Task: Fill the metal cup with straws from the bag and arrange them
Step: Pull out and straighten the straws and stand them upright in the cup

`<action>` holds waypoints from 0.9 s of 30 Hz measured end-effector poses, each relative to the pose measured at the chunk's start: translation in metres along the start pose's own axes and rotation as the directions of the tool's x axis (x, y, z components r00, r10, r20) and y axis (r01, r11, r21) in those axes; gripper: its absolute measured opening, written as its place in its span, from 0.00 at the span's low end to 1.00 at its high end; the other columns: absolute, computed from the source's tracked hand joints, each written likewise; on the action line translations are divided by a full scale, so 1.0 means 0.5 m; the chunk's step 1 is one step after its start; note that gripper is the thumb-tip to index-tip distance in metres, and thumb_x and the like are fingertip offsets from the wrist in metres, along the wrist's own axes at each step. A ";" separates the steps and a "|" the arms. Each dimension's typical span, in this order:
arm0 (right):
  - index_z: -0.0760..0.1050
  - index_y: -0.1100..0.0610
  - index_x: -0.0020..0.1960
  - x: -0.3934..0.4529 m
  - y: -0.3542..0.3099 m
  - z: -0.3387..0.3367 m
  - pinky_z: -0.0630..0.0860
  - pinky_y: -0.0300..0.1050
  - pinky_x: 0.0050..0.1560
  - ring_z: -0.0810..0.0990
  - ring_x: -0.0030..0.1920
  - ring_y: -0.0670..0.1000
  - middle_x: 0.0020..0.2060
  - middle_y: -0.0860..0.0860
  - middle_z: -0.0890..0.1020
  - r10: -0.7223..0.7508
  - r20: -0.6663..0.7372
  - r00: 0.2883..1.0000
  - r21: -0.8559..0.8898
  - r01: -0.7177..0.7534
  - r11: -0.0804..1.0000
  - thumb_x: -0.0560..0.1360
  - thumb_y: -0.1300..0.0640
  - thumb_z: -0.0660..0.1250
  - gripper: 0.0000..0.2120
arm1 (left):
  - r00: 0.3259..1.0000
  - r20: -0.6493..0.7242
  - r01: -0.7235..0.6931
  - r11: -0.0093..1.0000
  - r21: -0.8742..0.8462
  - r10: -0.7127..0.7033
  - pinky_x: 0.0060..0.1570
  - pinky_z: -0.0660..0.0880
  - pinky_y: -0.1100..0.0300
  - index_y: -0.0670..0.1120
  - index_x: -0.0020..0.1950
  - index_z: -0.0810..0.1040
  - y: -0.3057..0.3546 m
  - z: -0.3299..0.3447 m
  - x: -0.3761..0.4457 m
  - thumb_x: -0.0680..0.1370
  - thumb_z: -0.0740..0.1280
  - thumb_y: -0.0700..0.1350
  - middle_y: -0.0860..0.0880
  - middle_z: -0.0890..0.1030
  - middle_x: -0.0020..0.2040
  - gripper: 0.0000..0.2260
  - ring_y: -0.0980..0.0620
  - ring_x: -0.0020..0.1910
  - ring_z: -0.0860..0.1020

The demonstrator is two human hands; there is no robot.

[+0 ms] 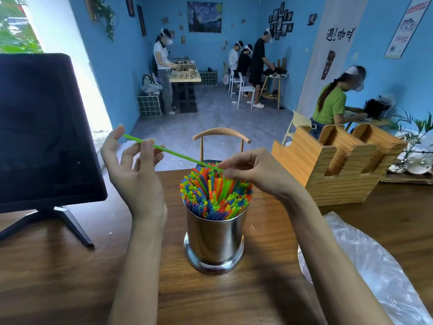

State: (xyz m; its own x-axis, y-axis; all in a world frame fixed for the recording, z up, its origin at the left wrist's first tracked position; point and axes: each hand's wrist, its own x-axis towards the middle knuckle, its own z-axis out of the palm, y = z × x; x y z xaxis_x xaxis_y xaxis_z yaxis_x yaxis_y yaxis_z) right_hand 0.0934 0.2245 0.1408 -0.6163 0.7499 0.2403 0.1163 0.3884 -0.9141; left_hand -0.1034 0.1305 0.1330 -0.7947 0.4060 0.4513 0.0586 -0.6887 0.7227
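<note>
A shiny metal cup (215,240) stands on the wooden table (70,277), packed with several upright coloured straws (215,195) in green, orange, blue and yellow. Above the cup, a single green straw (178,155) lies almost level between my hands. My left hand (133,165) pinches its left part between thumb and fingers. My right hand (255,170) pinches its right end just over the cup's far rim. A crumpled clear plastic bag (375,266) lies on the table at the right.
A dark monitor (44,130) on a stand occupies the table's left. A wooden slotted organiser (332,160) sits at the right rear, with a wooden chair back (221,134) beyond the table. Several people work in the blue room behind.
</note>
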 end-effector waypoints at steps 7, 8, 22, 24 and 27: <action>0.86 0.52 0.52 0.004 -0.002 -0.018 0.76 0.36 0.45 0.82 0.42 0.40 0.43 0.48 0.86 -0.041 -0.199 0.979 -0.175 0.005 0.984 0.78 0.58 0.73 0.05 | 0.992 0.067 -0.108 0.994 0.024 0.106 0.42 0.76 0.57 0.50 0.67 0.71 0.016 0.006 -0.010 0.82 0.67 0.39 0.47 0.80 0.48 0.15 0.49 0.41 0.82; 0.86 0.51 0.51 0.006 0.002 -0.024 0.75 0.38 0.45 0.81 0.41 0.41 0.42 0.47 0.85 0.000 -0.228 0.974 -0.199 -0.046 0.979 0.78 0.55 0.73 0.04 | 0.988 0.102 -0.119 0.992 0.047 0.114 0.41 0.76 0.58 0.51 0.66 0.72 0.015 0.005 -0.008 0.82 0.67 0.39 0.46 0.80 0.48 0.15 0.50 0.41 0.82; 0.85 0.58 0.46 0.008 0.014 -0.026 0.79 0.36 0.35 0.86 0.43 0.49 0.41 0.52 0.87 0.248 -0.188 0.950 -0.224 -0.287 0.931 0.73 0.53 0.78 0.08 | 0.715 0.633 -0.245 0.743 0.623 -0.296 0.54 0.79 0.55 0.60 0.45 0.83 -0.039 -0.007 -0.015 0.78 0.72 0.55 0.60 0.84 0.46 0.03 0.58 0.51 0.81; 0.85 0.58 0.45 0.009 0.013 -0.024 0.79 0.36 0.35 0.86 0.43 0.50 0.41 0.53 0.87 0.262 -0.190 0.946 -0.218 -0.301 0.928 0.73 0.53 0.78 0.08 | 0.715 0.637 -0.254 0.741 0.621 -0.289 0.50 0.76 0.64 0.59 0.43 0.84 -0.033 -0.008 -0.014 0.77 0.72 0.55 0.63 0.83 0.43 0.04 0.60 0.49 0.81; 0.86 0.59 0.44 0.012 0.007 -0.023 0.79 0.36 0.35 0.85 0.41 0.48 0.40 0.54 0.87 0.257 -0.202 0.945 -0.231 -0.301 0.925 0.73 0.54 0.78 0.07 | 0.710 0.643 -0.267 0.736 0.622 -0.286 0.43 0.71 0.75 0.58 0.42 0.84 -0.024 -0.007 -0.015 0.77 0.72 0.55 0.68 0.82 0.42 0.05 0.63 0.48 0.80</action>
State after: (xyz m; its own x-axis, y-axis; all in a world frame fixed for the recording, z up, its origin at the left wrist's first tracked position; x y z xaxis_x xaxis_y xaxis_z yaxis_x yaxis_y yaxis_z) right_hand 0.0992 0.2364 0.1427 -0.3949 0.9169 0.0582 0.4731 0.2572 -0.8427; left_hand -0.1000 0.1337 0.1191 -0.1925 0.8719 0.4503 0.6315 -0.2412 0.7369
